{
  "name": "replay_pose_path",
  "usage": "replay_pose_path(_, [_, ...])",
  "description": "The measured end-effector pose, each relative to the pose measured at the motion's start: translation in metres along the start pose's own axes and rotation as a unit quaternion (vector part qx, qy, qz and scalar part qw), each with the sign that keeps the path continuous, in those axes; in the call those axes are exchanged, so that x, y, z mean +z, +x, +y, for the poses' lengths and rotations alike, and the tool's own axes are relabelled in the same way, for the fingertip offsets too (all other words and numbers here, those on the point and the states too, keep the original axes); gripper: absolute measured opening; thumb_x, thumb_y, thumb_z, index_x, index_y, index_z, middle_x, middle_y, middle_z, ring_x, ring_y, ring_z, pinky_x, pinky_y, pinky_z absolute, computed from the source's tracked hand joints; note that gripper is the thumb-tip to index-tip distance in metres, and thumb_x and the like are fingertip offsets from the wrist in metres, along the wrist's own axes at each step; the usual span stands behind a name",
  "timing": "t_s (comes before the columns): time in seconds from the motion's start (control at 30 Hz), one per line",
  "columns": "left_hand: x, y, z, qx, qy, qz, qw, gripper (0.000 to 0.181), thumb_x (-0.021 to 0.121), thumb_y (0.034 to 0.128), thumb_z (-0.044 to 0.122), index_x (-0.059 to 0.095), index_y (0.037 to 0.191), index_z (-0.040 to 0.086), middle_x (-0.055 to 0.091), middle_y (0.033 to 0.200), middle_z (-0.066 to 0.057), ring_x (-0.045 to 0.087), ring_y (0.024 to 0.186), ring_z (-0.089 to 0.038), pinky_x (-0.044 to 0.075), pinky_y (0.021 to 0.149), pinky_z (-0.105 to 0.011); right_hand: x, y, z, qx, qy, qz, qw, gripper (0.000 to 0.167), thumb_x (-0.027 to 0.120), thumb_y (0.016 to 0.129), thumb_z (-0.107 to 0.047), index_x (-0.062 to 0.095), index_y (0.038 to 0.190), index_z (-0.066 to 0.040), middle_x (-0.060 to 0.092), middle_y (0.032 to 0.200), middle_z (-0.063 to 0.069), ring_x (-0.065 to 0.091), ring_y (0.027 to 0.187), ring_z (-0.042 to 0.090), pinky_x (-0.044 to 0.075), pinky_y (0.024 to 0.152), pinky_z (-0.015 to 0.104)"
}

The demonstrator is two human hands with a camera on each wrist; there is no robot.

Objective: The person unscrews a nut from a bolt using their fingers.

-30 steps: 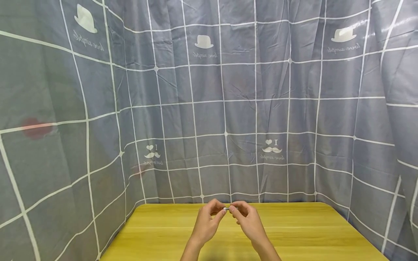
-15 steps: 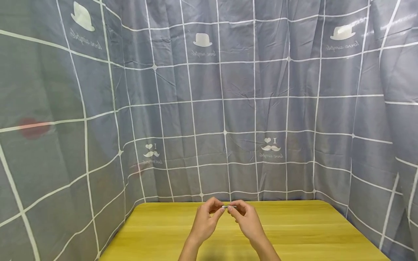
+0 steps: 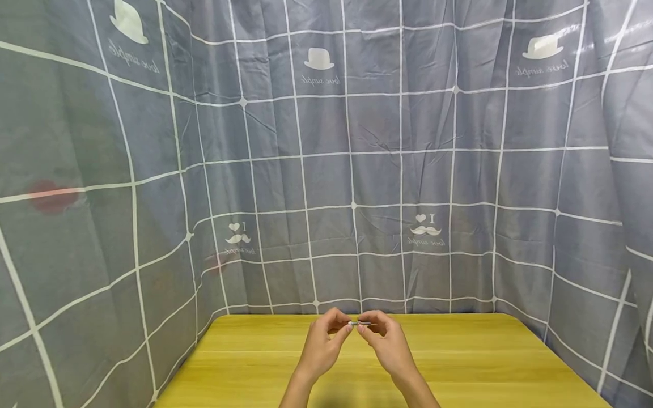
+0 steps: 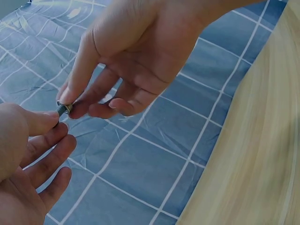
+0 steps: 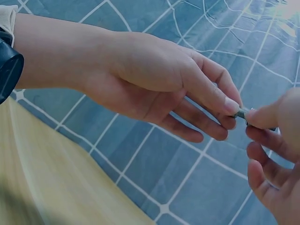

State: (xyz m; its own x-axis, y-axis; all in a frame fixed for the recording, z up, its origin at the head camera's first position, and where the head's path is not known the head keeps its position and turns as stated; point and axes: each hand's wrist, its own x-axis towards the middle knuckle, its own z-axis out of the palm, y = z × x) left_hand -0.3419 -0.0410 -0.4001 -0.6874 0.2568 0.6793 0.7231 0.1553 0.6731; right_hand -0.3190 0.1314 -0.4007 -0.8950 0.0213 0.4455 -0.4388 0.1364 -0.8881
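A small threaded metal bolt [image 3: 354, 323] is held level between both hands above the far part of the table. My left hand [image 3: 321, 345] pinches its left end between thumb and index finger. Close beside it, my right hand [image 3: 388, 345] has thumb and index finger at a small metal nut [image 4: 69, 107] around the bolt. Bare thread shows between the two thumbs in the right wrist view, and the bolt's far end sticks out behind the right thumb. The other fingers of both hands are loosely bent. The left fingertips hide the bolt's left end.
Below the hands lies a yellow wood-grain table [image 3: 245, 362] with rounded far corners. A grey curtain [image 3: 377, 181] with white grid lines hangs behind it and on both sides. A dark device [image 5: 7, 65] is strapped to the left wrist.
The right thumb has shifted slightly down from the index finger, and more of the bolt shows between them. The left hand keeps its pinch, with both hands in nearly the same place.
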Motion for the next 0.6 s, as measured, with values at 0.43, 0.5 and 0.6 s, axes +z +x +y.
replay_pose_path(0.43, [-0.0001,-0.0015,-0.0014,0.001,0.003,-0.008,1.0000,0.005,0.069,0.0980,0.001,0.067,0.100,0.005,0.072,0.099,-0.005,0.070,0.091,-0.023,0.056,0.085,-0.036,0.0017,-0.0016,0.0019,0.003,0.003,0.006,1.0000,0.022,0.074,0.096,-0.013,0.070,0.116,-0.004,0.068,0.108,0.008,0.062,0.093,0.023,0.053,0.078,0.034])
replay_pose_path(0.5, [-0.0009,-0.0010,-0.0009,0.003,-0.004,-0.008,1.0000,0.005,0.069,0.0984,0.004,0.067,0.101,0.007,0.072,0.100,-0.002,0.070,0.091,-0.021,0.056,0.086,-0.035,0.0016,-0.0004,0.0022,0.003,0.003,0.006,1.0000,0.030,0.076,0.095,-0.014,0.067,0.123,-0.005,0.068,0.115,0.009,0.063,0.097,0.025,0.053,0.080,0.035])
replay_pose_path(0.6, [-0.0017,-0.0005,-0.0012,0.011,-0.011,-0.009,0.9998,0.004,0.069,0.0982,0.004,0.067,0.101,0.007,0.072,0.099,-0.002,0.070,0.090,-0.021,0.056,0.085,-0.036,0.0020,-0.0002,0.0019,0.010,0.000,0.008,0.9999,0.033,0.075,0.097,-0.020,0.067,0.124,-0.004,0.068,0.111,0.009,0.062,0.094,0.023,0.053,0.077,0.035])
